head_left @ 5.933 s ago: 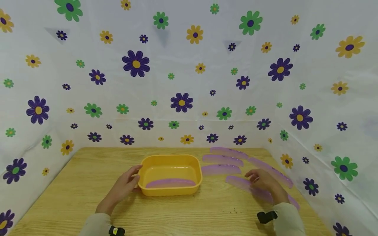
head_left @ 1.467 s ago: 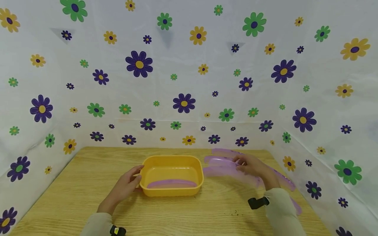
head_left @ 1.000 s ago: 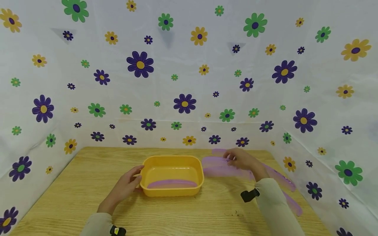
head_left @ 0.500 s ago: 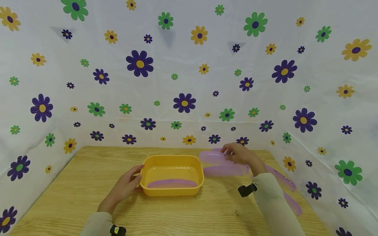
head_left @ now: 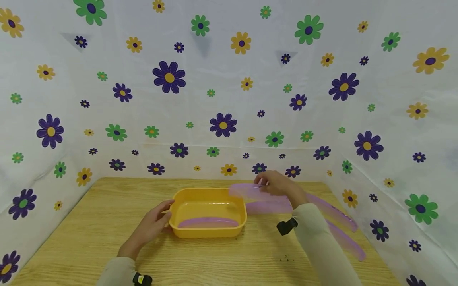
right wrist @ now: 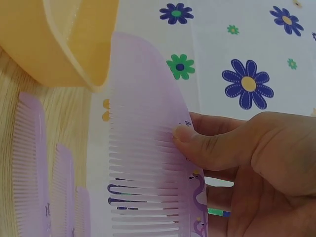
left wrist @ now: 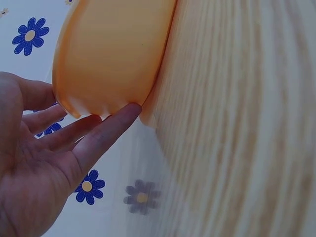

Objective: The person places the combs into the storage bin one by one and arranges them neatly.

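My right hand (head_left: 277, 184) pinches a translucent purple comb (head_left: 245, 191) near its printed end. In the head view the comb's far end overlaps the back right corner of the yellow plastic tub (head_left: 207, 232). The right wrist view shows the thumb on the held comb (right wrist: 143, 98), teeth pointing left, beside the tub's rim (right wrist: 79, 69). Another purple comb (head_left: 208, 222) lies inside the tub along its front wall. At the tub's left end rests my left hand (head_left: 152, 224); its nearly straight fingers touch the outer wall (left wrist: 111, 64).
On the wooden table (head_left: 200, 262) right of the tub lie more purple combs (head_left: 266, 207), partly hidden by my right arm. Two others (head_left: 336, 212) (head_left: 348, 242) lie slanted at the right. Dark specks (head_left: 285, 258) dot the table in front. A flowered sheet (head_left: 229, 99) walls the back and sides.
My right hand was low over the front combs. It has since taken up a comb and carried it back and left to the tub's right rim. The left hand has stayed in place.
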`<control>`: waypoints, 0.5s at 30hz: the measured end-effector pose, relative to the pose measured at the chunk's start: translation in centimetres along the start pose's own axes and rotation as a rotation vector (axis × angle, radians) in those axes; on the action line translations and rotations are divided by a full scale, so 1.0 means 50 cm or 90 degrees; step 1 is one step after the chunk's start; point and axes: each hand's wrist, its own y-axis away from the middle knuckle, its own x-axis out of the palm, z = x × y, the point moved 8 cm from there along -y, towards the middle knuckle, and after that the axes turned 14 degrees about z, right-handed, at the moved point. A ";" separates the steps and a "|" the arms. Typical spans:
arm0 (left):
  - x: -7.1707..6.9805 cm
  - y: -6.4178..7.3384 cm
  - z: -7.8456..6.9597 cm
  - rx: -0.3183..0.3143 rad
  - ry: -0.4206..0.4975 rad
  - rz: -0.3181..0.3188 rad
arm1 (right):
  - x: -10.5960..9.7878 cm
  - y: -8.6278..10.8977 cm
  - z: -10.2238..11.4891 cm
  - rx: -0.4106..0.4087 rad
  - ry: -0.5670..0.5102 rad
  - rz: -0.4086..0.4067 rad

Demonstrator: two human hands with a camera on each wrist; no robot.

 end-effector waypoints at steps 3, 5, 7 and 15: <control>0.000 0.000 0.000 0.000 0.002 0.002 | 0.001 -0.011 0.014 0.001 0.008 0.006; 0.001 0.000 0.000 -0.001 0.001 0.002 | 0.002 -0.019 0.022 0.003 0.012 0.011; 0.001 0.001 -0.001 -0.003 0.000 0.002 | 0.004 -0.026 0.029 0.007 0.016 0.017; 0.000 0.000 0.001 -0.002 0.003 0.005 | 0.023 -0.061 0.049 0.027 0.033 0.044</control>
